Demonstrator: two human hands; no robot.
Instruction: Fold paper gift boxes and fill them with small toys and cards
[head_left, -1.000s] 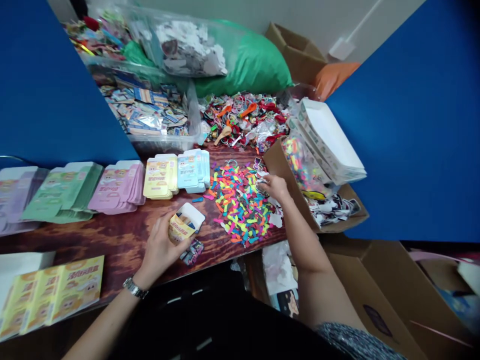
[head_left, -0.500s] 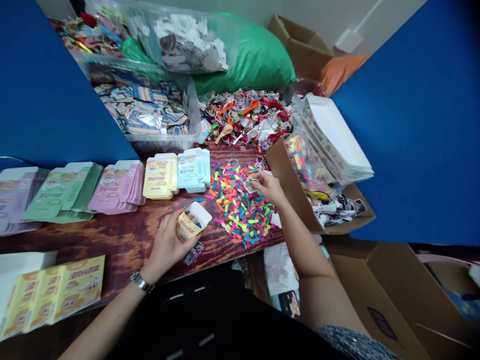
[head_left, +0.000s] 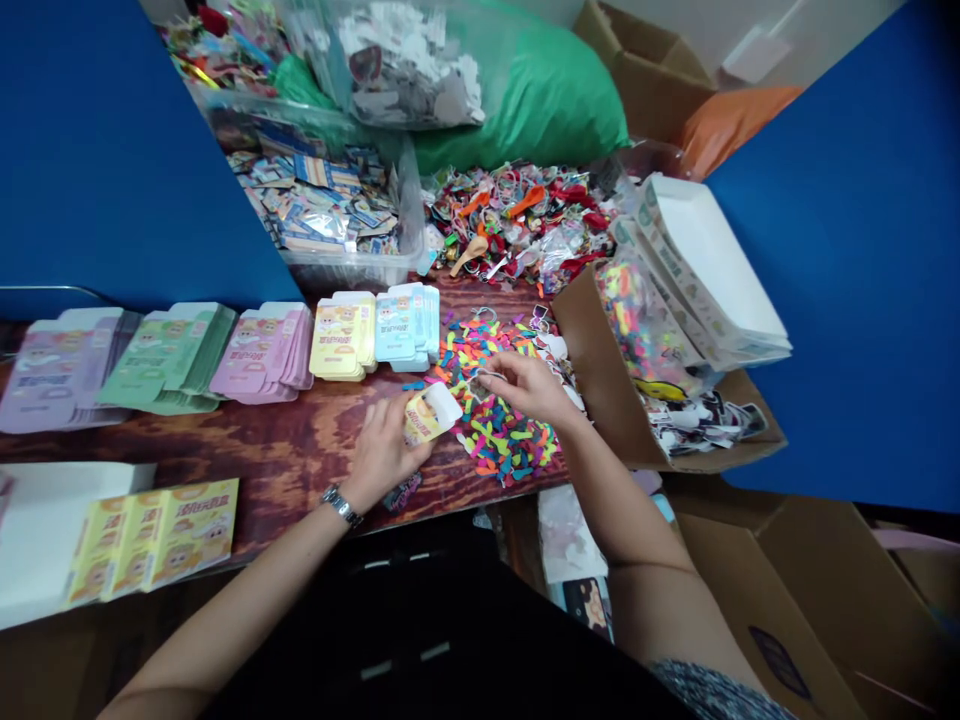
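A small yellow box [head_left: 423, 418] with its white flap raised is in my left hand [head_left: 386, 447], which wears a metal watch. My right hand [head_left: 528, 387] pinches a small pale item [head_left: 486, 386] just right of the box. That item is too small to make out. Under my right hand spreads a heap of colourful balloons [head_left: 510, 440] on the wooden table [head_left: 315, 445]. A dark packet [head_left: 403, 492] lies below my left hand, near the table's front edge.
Flat yellow boxes [head_left: 341, 338], blue boxes [head_left: 405, 325], pink boxes [head_left: 259, 355], green boxes [head_left: 161, 360] and purple boxes [head_left: 64, 370] line the left. Behind is a bin of packets [head_left: 322, 205]. A cardboard box [head_left: 600, 370] stands at right. Finished-looking yellow boxes [head_left: 196, 530] lie at front left.
The view has shifted. My left hand has brought the yellow box closer to the balloons, and my right hand has moved toward the box with the pale item.
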